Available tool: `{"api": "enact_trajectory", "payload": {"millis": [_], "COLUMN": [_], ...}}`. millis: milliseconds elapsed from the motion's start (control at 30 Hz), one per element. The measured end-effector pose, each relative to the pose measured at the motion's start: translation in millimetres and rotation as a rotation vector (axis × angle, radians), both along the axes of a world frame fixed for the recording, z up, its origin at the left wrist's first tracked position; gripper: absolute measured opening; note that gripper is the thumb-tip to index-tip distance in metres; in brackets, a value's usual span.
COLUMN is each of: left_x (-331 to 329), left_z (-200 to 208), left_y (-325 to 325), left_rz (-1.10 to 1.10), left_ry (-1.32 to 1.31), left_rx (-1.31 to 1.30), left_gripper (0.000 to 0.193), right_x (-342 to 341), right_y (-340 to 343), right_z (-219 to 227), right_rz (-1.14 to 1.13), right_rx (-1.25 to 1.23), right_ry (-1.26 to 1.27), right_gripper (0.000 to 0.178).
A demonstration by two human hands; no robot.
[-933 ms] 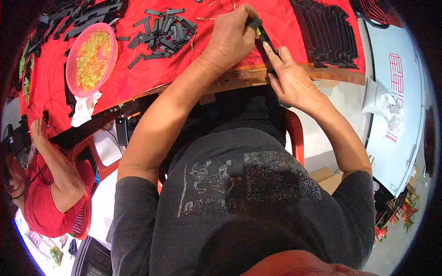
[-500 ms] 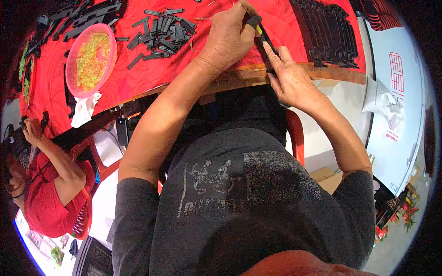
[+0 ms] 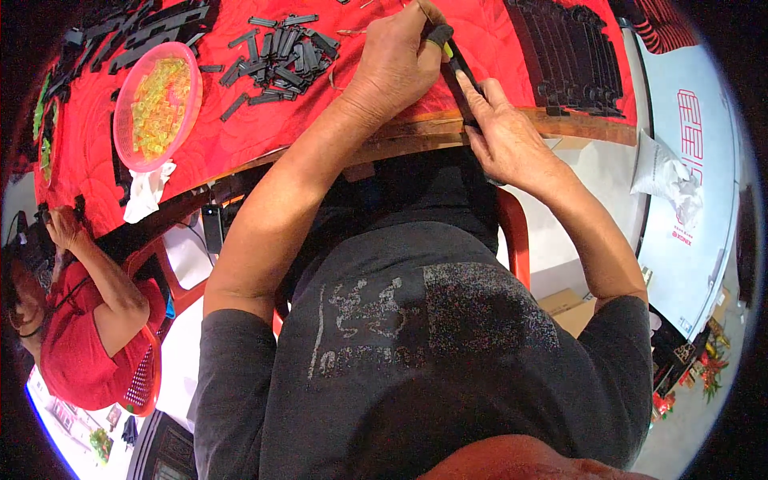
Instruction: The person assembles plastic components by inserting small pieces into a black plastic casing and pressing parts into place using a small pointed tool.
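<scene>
At the red-covered table (image 3: 486, 40), left hand (image 3: 400, 60) curled tightly onto a black strip (image 3: 458, 96), right hand (image 3: 508, 136) gripping its near end

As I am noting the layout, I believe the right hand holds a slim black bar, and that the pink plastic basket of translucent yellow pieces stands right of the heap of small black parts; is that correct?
Not quite: the head view shows the pink plastic basket of translucent yellow pieces left of the heap of small black parts. The right hand does hold the slim black bar.

Blk strip (image 3: 456, 64) | long, narrow | slanted, far end L | held over tbl edge (image 3: 572, 128)
</scene>
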State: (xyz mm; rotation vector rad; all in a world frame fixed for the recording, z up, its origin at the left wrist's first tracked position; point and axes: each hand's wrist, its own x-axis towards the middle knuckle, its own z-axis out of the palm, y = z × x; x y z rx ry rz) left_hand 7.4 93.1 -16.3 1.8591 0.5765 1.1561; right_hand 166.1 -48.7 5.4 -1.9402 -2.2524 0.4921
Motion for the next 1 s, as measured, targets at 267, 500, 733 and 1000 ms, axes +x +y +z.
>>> {"api": "enact_trajectory", "payload": {"millis": [267,500,733,1000], "left_x": [2.7,-18.3,12.0,54.3], "left_z": [-17.6,35.9,18.0,22.6], "left_y": [14.7,8.1,44.5,71.9], "left_rz": [-0.087,-0.052,-0.189,-0.305], "left_ry": [-0.269,0.256,0.699,1.119], "left_rx": [0.157,0.031,0.326,0.407], "left_gripper": [0.017,0.011,0.017,0.015], "right_x": [-4.4,0.5,1.5,-2.4], "right_y": [3.2,0.5,0.2,2.6], "right_z": [4.7,0.6,-0.7,4.4], "right_rz": [0.013,0.000,0.028,0.020], "right_rx": [0.004,0.012,0.030,0.010], "right_ry": [0.017,-0.004,-0.007,0.002], "right_gripper": [0.066,0.065,0.065,0.065]}}
